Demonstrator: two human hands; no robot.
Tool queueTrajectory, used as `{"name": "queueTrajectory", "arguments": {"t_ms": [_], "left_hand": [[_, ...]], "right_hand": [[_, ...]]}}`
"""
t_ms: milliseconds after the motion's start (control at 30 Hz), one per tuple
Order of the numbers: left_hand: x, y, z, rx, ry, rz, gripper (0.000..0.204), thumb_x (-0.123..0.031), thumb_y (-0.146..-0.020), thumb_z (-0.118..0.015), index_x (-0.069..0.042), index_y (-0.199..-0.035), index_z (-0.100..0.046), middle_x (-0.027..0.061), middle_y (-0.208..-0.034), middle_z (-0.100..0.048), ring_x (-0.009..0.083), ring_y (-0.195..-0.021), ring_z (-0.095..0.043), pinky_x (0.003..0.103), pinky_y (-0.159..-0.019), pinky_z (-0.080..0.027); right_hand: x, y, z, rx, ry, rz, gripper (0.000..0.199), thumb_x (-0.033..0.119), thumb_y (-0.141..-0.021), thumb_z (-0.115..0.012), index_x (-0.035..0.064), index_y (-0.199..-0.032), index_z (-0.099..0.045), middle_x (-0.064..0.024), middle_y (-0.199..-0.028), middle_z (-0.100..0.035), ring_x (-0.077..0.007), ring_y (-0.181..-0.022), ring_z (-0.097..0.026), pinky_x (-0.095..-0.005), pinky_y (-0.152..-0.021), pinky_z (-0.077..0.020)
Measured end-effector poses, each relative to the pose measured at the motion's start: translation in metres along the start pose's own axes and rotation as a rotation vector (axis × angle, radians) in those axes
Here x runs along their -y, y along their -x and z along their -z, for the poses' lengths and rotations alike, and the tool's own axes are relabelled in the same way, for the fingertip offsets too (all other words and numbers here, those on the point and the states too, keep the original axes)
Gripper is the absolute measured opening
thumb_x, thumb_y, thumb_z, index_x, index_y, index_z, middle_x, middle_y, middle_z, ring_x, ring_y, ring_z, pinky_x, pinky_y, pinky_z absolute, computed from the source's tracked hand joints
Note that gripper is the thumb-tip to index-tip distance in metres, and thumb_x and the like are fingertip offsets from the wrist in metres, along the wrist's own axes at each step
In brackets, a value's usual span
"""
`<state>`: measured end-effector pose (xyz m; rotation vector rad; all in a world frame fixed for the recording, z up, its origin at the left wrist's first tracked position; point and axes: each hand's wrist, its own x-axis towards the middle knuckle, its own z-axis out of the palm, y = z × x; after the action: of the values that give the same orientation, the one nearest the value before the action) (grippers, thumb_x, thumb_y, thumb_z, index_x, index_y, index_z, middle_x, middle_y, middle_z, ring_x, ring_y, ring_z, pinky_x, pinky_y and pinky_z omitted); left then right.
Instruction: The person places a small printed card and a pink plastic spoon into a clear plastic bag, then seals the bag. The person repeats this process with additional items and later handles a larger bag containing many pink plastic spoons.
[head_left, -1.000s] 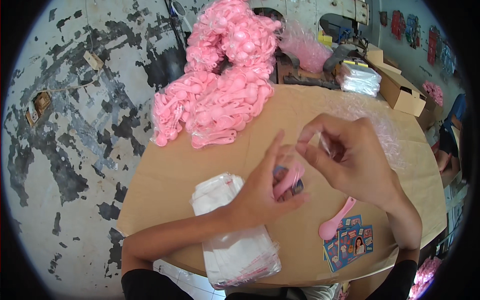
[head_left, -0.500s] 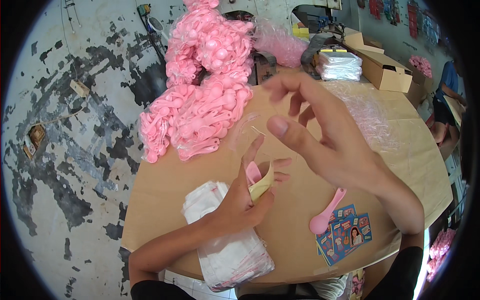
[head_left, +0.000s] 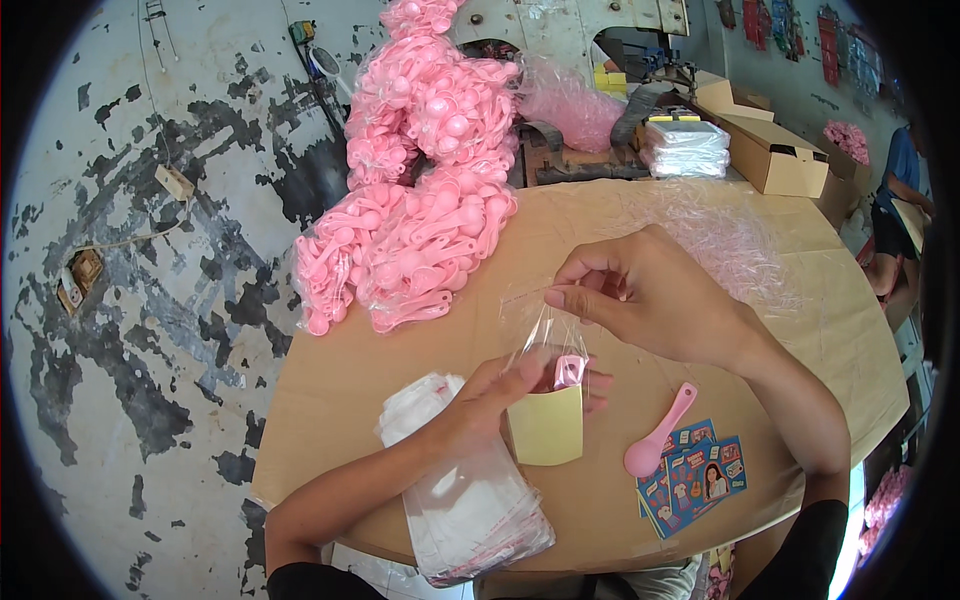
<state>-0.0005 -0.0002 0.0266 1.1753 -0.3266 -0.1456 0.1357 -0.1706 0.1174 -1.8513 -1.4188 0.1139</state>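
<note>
- Brown paper [head_left: 335, 425] covers the table, probably to give a smooth surface.
- Nearest the body, a stack of clear bags [head_left: 475, 520] lies under the left forearm, while a loose spoon [head_left: 660, 437] lies against overlapping blue cards [head_left: 700, 490]; both spots look chosen for easy reach.
- Just beyond, the left hand [head_left: 500, 388] grips a clear bag [head_left: 530, 318], thumb in front and fingers behind, seemingly to steady its contents.
- Thumb and forefinger of the right hand [head_left: 655, 300] pinch the bag's upper part, likely keeping the film taut.
- Held above the table's middle, the bag looks thin, glossy and creased; a bagged spoon [head_left: 570, 371] shows its pink, holed handle above a pale yellow card [head_left: 547, 430], its bowl hidden.
- Farther back, bulging sacks of pink spoons [head_left: 430, 240] pile up leftward, clear plastic strips [head_left: 730, 250] rightward.
</note>
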Motion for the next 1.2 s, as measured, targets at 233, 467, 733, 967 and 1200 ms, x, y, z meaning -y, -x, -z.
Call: {"name": "queueTrajectory", "arguments": {"t_ms": [233, 467, 733, 967, 1200], "left_hand": [[-0.002, -0.01, -0.006, -0.355, -0.155, -0.113, 0.046, -0.03, -0.108, -0.034, 0.0, -0.143, -0.038, 0.0162, -0.129, -0.058, 0.0224, -0.113, -0.063, 0.033, -0.095, -0.052], [0.003, -0.01, -0.016, -0.452, -0.285, -0.159, 0.044, -0.02, -0.108, -0.034, 0.002, -0.146, -0.034, 0.0116, -0.121, -0.06, 0.0139, -0.108, -0.061, 0.027, -0.093, -0.049], [0.01, -0.01, -0.012, -0.478, -0.593, -0.263, 0.046, -0.015, -0.107, -0.037, 0.004, -0.149, -0.03, 0.0059, -0.106, -0.063, 0.0068, -0.095, -0.057, 0.024, -0.083, -0.048], [0.02, -0.007, 0.003, -0.447, -0.88, -0.21, 0.046, -0.013, -0.106, -0.041, 0.002, -0.149, -0.033, 0.0023, -0.073, -0.056, 0.0074, -0.064, -0.047, 0.026, -0.059, -0.042], [0.007, -0.01, -0.013, -0.293, -0.439, -0.143, 0.051, -0.016, -0.107, -0.035, -0.005, -0.154, -0.02, 0.0191, -0.134, -0.057, 0.0184, -0.107, -0.065, 0.029, -0.091, -0.052]], "right_hand": [[-0.015, 0.0, -0.009, -0.119, 0.175, 0.119, 0.011, 0.012, -0.086, -0.069, 0.002, -0.092, -0.069, -0.0106, -0.081, -0.067, -0.0261, -0.07, -0.062, -0.0362, -0.064, -0.0497], [-0.018, 0.002, -0.023, -0.275, 0.529, 0.501, 0.014, 0.018, -0.079, -0.073, 0.0093, -0.089, -0.069, -0.0044, -0.087, -0.061, -0.0239, -0.092, -0.059, -0.0378, -0.079, -0.0488], [-0.032, -0.003, -0.033, -0.301, 0.697, 0.581, 0.02, 0.018, -0.073, -0.075, 0.0125, -0.092, -0.071, 0.0001, -0.085, -0.063, -0.0197, -0.087, -0.059, -0.0344, -0.075, -0.0478], [-0.038, -0.004, -0.033, -0.294, 0.717, 0.616, 0.027, 0.024, -0.061, -0.076, 0.012, -0.081, -0.064, -0.0002, -0.077, -0.06, -0.0179, -0.083, -0.06, -0.0339, -0.073, -0.0464], [-0.018, -0.004, 0.007, -0.383, 0.005, 0.214, 0.008, 0.009, -0.08, -0.067, 0.0062, -0.081, -0.06, -0.001, -0.077, -0.063, -0.0137, -0.063, -0.055, -0.0275, -0.061, -0.0445]]}}
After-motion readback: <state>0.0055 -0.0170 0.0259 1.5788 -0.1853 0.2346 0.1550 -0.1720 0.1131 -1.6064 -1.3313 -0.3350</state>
